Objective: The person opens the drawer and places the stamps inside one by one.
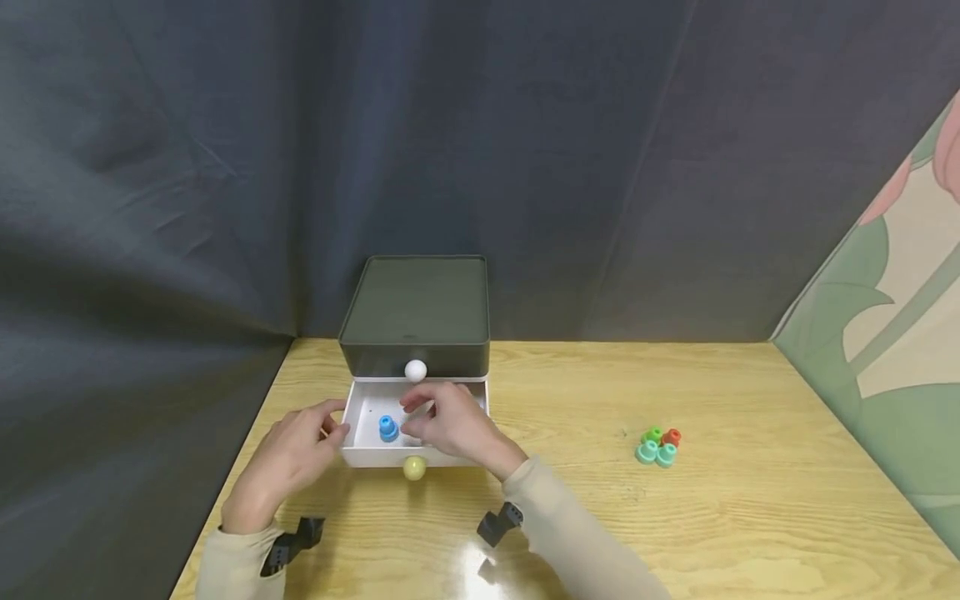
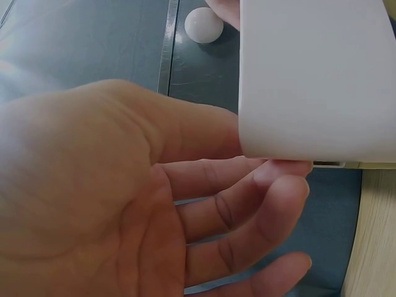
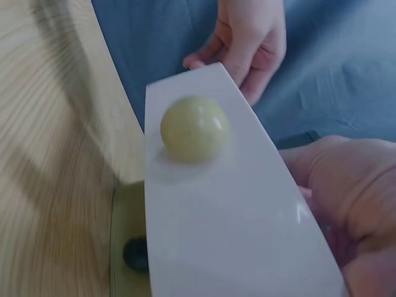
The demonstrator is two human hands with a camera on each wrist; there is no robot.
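A white drawer (image 1: 375,457) with a yellow round knob (image 1: 414,468) stands pulled out of a small dark cabinet (image 1: 423,300). Inside it, toward the left, sits a blue stepped peg-like piece (image 1: 387,428). My left hand (image 1: 288,454) grips the drawer's left wall near the front corner, thumb and fingers on either side of it. Over the drawer, just right of the blue piece, hovers my right hand (image 1: 457,425), its thumb and fingers parted with nothing visible between them. In the right wrist view, the drawer front (image 3: 229,216) hides part of that hand.
To the right on the wooden table (image 1: 750,500) stands a cluster of similar small pieces: green (image 1: 653,435), red (image 1: 672,437) and teal (image 1: 647,452). The upper drawer has a white knob (image 1: 416,371). A grey curtain (image 1: 525,167) hangs behind; a floral panel (image 1: 900,333) borders the right.
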